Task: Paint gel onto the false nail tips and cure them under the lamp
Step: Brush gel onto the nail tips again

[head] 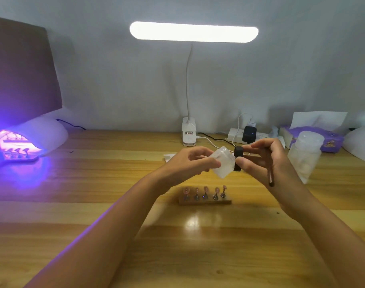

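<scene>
Above the table's middle, my left hand (pixel 195 163) grips a small frosted white gel bottle (pixel 223 162), tilted to the right. My right hand (pixel 264 161) pinches the bottle's black cap (pixel 238 155) with thumb and forefinger, and a thin brown brush handle (pixel 269 171) is tucked in the same hand, pointing down. Below my hands a wooden holder (pixel 205 201) carries several false nail tips (pixel 205 190) on little stands. At the far left the white curing lamp (pixel 42 134) glows purple, with another holder of tips (pixel 17 155) inside its mouth.
A white desk lamp (pixel 189 134) with a lit bar stands at the back. To its right lie a power strip with a black adapter (pixel 249 134), a frosted jar (pixel 305 156), a purple tissue box (pixel 314 138) and a white bundle (pixel 360 142).
</scene>
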### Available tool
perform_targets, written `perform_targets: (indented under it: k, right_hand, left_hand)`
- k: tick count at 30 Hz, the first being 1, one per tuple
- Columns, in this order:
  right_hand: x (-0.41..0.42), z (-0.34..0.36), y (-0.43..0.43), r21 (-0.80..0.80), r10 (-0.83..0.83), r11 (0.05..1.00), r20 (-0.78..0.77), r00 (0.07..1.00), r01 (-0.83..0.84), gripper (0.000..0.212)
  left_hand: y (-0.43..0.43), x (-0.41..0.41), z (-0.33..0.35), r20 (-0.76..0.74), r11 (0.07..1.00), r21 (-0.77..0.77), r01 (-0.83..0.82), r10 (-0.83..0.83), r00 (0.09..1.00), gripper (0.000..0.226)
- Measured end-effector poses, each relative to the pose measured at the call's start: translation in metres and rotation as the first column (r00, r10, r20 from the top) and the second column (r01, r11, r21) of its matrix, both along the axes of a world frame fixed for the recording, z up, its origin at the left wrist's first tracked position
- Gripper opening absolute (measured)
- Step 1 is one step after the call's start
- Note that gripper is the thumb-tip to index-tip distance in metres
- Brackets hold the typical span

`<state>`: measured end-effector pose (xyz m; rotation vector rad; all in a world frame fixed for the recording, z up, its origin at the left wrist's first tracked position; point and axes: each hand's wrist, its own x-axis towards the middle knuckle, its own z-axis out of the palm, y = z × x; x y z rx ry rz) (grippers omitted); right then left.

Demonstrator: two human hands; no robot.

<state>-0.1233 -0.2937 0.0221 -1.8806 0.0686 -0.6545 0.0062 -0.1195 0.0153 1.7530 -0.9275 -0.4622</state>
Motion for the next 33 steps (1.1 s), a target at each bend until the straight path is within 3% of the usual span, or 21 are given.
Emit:
perform_targets:
  k: [6,10,14,20,27,31,33]
  right_hand:
    - [-0.005,0.008,-0.004,0.082,0.127,0.989,-0.06,0.99,-0.122,0.045]
    - [-0.002,0.021,-0.01,0.003,0.168,0.986,-0.099,0.981,-0.169,0.043]
    - [0.013,0.041,-0.014,-0.125,0.209,0.965,-0.157,0.965,-0.229,0.041]
    - [0.035,0.056,-0.019,-0.151,0.301,0.93,-0.207,0.931,-0.335,0.039]
    - [0.058,0.043,-0.01,-0.263,0.101,0.954,-0.177,0.979,-0.146,0.038]
    - [0.061,0.033,-0.002,-0.592,-0.17,0.797,-0.032,0.985,0.118,0.041]
    - [0.063,0.03,0.001,-0.609,-0.231,0.775,-0.023,0.973,0.17,0.043]
  left_hand:
    - [-0.004,-0.007,0.003,-0.081,0.998,-0.048,0.037,-0.041,0.996,0.018]
    - [-0.002,-0.008,0.005,-0.161,0.995,-0.056,0.078,-0.086,0.983,0.026]
    - [0.003,-0.004,0.009,-0.123,0.992,-0.121,0.038,-0.052,0.991,0.033]
    - [0.007,0.002,0.011,-0.162,0.984,-0.177,-0.01,-0.019,0.987,0.036]
    - [0.002,-0.001,0.006,-0.159,0.967,-0.247,-0.058,0.019,0.987,0.034]
    - [-0.006,-0.006,0.003,-0.023,0.968,-0.226,-0.113,0.111,0.994,0.039]
    - [-0.009,-0.01,0.001,0.075,0.961,-0.242,-0.133,0.155,0.985,0.04]
